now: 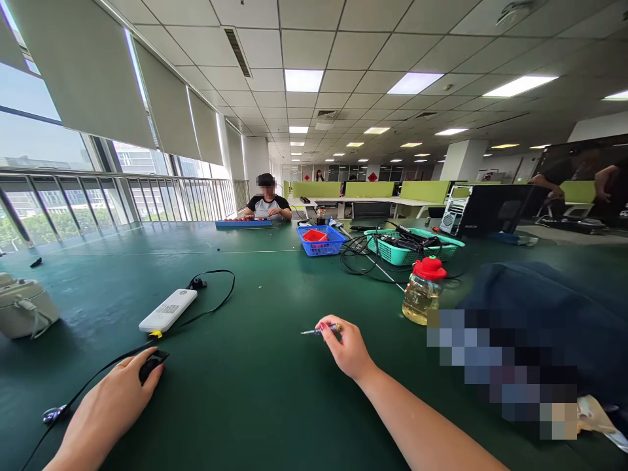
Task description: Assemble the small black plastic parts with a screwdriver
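My right hand (347,347) is closed round a small screwdriver (311,332), held just above the green tabletop. Its thin metal tip points left and its handle end shows past my fingers. At the lower left, my left hand (115,392) grips a small black flat-edged object (153,366) between thumb and fingers; most of it is covered, so its kind is unclear. Just beyond that hand lies a white power bank (169,311) with a yellow tab at its near end. A black cord (93,376) runs beside my left hand.
A bottle with a red lid (426,291) stands right of my right hand. Farther back are a blue basket (321,247) and a green basket of cables (392,252). A dark cloth (530,294) lies right, a pale case (24,307) left. A person (267,203) sits opposite.
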`<state>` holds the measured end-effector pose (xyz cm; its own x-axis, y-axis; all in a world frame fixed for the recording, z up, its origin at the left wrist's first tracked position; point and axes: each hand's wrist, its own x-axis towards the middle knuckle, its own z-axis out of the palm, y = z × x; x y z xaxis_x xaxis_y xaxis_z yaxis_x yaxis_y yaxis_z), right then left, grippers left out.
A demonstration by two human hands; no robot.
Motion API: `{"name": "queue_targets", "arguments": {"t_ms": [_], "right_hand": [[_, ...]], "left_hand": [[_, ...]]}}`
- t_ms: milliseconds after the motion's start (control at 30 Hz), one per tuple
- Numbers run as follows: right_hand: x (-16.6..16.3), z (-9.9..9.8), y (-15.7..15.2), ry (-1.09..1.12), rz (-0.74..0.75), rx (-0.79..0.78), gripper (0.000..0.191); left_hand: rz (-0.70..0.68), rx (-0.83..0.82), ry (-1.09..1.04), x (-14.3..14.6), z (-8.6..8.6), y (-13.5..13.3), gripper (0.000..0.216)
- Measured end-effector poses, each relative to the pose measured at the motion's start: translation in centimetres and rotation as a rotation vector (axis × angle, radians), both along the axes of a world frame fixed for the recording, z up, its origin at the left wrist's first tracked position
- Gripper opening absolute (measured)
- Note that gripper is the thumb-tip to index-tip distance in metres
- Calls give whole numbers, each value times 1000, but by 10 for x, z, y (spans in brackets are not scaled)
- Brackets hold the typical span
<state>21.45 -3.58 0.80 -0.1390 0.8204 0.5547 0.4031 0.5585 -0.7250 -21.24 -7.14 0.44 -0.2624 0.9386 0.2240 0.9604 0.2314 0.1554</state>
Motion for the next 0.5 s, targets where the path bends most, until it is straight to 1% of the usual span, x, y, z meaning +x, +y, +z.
{"name": "queue_targets", "arguments": {"t_ms": [200, 300, 400, 500], "right_hand": [[0, -1, 1, 11, 12, -9, 31], [0, -3, 2, 11, 10, -4, 32], [0, -4, 3, 9, 6, 3, 32], [0, -3, 2, 8, 0, 10, 31]], "left_hand": [[27, -49, 16, 5, 6, -1, 57], [16, -81, 19, 5, 8, -2, 58], [-12, -48, 33, 4, 8, -1, 60], [-24, -14, 41, 4, 8, -1, 55]]}}
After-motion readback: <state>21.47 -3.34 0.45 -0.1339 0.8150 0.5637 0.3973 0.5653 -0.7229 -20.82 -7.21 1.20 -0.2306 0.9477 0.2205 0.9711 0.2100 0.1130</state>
